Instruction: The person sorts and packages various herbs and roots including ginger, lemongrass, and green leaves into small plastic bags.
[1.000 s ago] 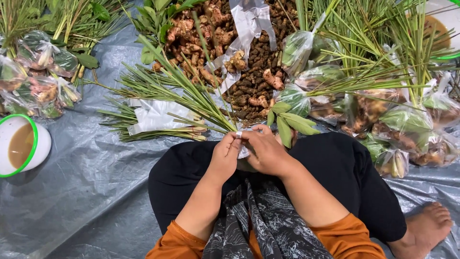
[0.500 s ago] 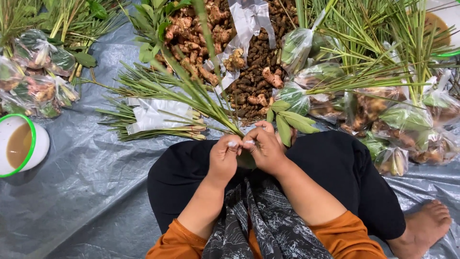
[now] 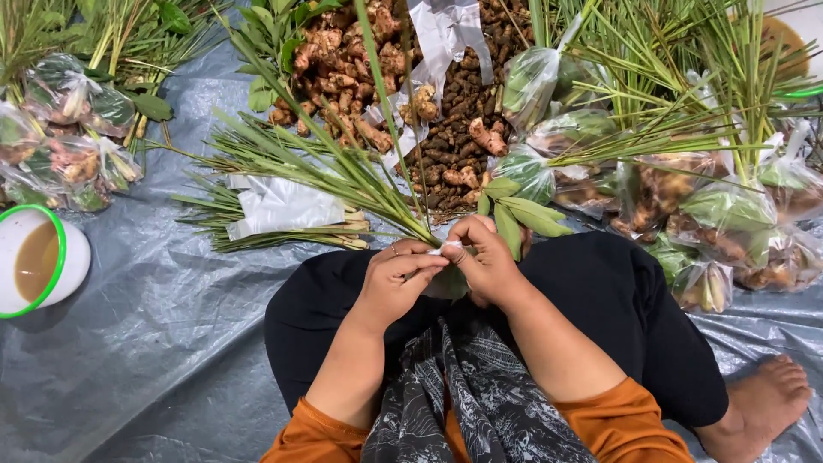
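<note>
Down at the lap first: orange sleeves, a dark patterned cloth [image 3: 480,386] draped between black-clad knees. Just above that, both hands meeting at the middle. Left hand [image 3: 396,279] curled, ring on one finger, fingertips pressed together on the butt end of a lemongrass bundle [image 3: 343,167]. Right hand [image 3: 489,261] touching it from the other side, fingers bent in and pinching a small whitish strip [image 3: 446,248] right at the same spot; whether tie, band or tape, cannot tell. Bundle's base trapped between the two hands, long axis running up and away to the left of the left hand, blades fanning out past the knee. Both hands equally near the base, the left one on the side of the stalks. A few broad green leaves [image 3: 523,214] poking out just beyond the right knuckles. Farther left of the left hand, more cut lemongrass lying flat on the grey tarp [image 3: 154,326] with a clear plastic bag [image 3: 283,206] across it. Well off to the left, a white cup with a green rim [image 3: 39,266], brown liquid inside. Beyond the hands, a heap of ginger-like rhizomes [image 3: 360,60] and darker small roots [image 3: 463,129]. To the right, knotted clear bags of mixed herbs [image 3: 729,214]; far left, more such bags [image 3: 69,146]. Bare foot [image 3: 754,403] at the lower right.
</note>
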